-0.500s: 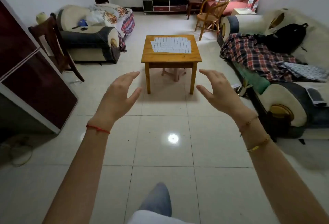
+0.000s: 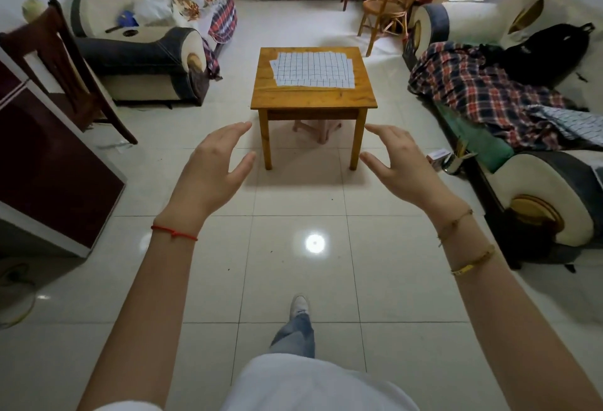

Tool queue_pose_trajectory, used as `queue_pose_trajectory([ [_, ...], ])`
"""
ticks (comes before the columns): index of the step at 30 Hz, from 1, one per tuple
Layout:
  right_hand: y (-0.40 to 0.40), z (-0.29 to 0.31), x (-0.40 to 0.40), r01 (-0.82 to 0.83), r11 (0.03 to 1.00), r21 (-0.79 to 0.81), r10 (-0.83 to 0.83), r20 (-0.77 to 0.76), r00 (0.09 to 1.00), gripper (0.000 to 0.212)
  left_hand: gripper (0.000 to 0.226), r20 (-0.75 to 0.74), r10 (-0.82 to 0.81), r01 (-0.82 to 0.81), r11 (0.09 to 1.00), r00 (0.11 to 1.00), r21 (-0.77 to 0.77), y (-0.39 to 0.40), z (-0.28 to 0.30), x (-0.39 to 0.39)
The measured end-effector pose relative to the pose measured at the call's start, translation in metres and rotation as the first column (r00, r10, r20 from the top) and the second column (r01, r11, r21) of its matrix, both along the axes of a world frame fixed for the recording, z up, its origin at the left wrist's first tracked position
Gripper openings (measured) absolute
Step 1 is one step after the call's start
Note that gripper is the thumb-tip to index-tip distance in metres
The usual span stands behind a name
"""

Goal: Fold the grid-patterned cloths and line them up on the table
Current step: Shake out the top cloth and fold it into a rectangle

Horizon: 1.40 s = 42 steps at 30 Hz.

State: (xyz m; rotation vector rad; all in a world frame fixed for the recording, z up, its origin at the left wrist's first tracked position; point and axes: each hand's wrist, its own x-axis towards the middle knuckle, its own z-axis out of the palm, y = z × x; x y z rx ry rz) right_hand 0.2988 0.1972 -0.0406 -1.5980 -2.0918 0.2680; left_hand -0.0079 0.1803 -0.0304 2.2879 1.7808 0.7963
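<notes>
Head view: the cloths point(image 2: 313, 70) lie flat and unfolded on the table point(image 2: 313, 99) at upper centre, out of reach. The left hand point(image 2: 213, 171) and right hand point(image 2: 403, 166) hang mid-frame, fingers loosely spread, holding nothing, palms facing each other, probably readied for reaching. One foot point(image 2: 299, 306) is forward at bottom centre.

My grid-patterned cloths point(image 2: 313, 70), white with thin dark lines, lie flat and overlapping, unfolded, across the far half of the wooden table point(image 2: 313, 99).
</notes>
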Motion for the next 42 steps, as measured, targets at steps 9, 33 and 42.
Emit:
queue_pose_trajectory([
  [9, 0.148, -0.001, -0.033, 0.025, 1.000, -0.005, -0.025, -0.023, 0.999, 0.052, 0.053, -0.014, 0.001, -0.002, 0.999, 1.000, -0.036, 0.155, -0.001, -0.020],
  [33, 0.519, -0.037, -0.024, -0.010, 0.996, -0.094, 0.004, -0.065, 0.998, 0.051, 0.051, 0.005, 0.049, -0.048, 0.993, 0.999, -0.105, 0.516, -0.022, -0.017],
  [42, 0.662, -0.042, -0.022, -0.038, 0.994, -0.106, 0.033, -0.046, 0.998, 0.051, 0.052, 0.000, 0.060, -0.060, 0.991, 0.998, -0.118, 0.646, -0.041, -0.013],
])
